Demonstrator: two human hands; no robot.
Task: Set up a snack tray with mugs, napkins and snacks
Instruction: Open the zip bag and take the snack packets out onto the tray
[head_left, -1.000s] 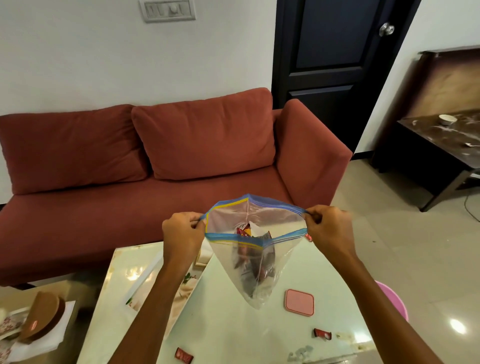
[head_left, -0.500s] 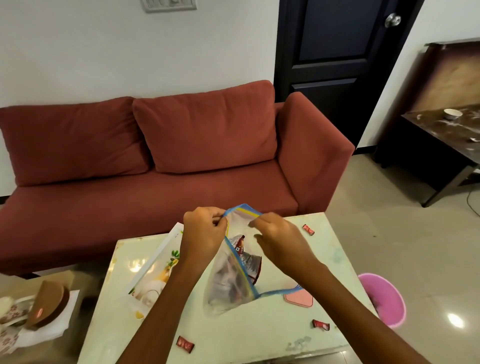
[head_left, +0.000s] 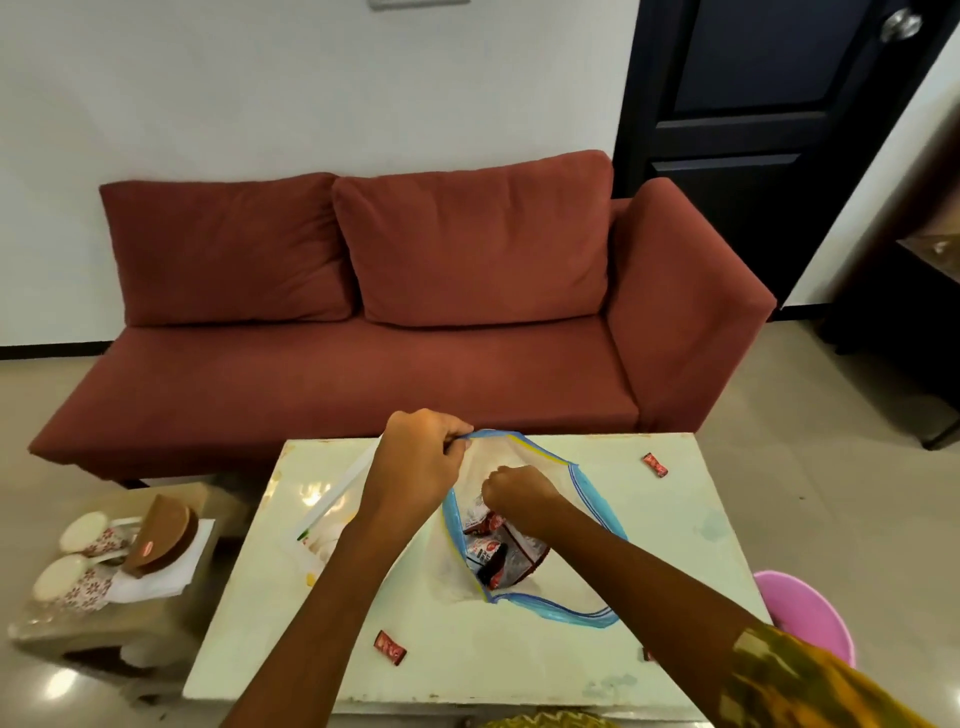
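Left hand (head_left: 421, 457) pinches the blue-and-yellow zip rim of the clear bag (head_left: 582, 499), fingers clamped tight on the plastic at its far corner, holding the mouth up. Right hand (head_left: 514, 491) is a closed fist sunk inside the bag's mouth, right above the red snack packets (head_left: 493, 551); whether it has one in its fingers, I can't tell from here.

Now the room, big to small. The red sofa (head_left: 415, 322) runs along the wall, just behind the far edge of the table. The dark door (head_left: 769, 130) stands beyond the sofa's right arm. The pale table (head_left: 649, 545) carries the bag near its middle, with bare top all along the right side and the near edge. A low side table (head_left: 104, 623) sits to the left, apart from the main one, holding two floral mugs (head_left: 83, 535), a stack of white napkins (head_left: 156, 577) and a brown wedge-shaped holder (head_left: 166, 535) on top of them. A pink bin (head_left: 810, 618) stands on the floor at the table's right near corner. The tray's white edge (head_left: 337, 488) pokes out under the left forearm.

Loose red packets: one (head_left: 655, 464) near the far right corner, one (head_left: 389, 648) toward the near edge, both well clear of the bag.
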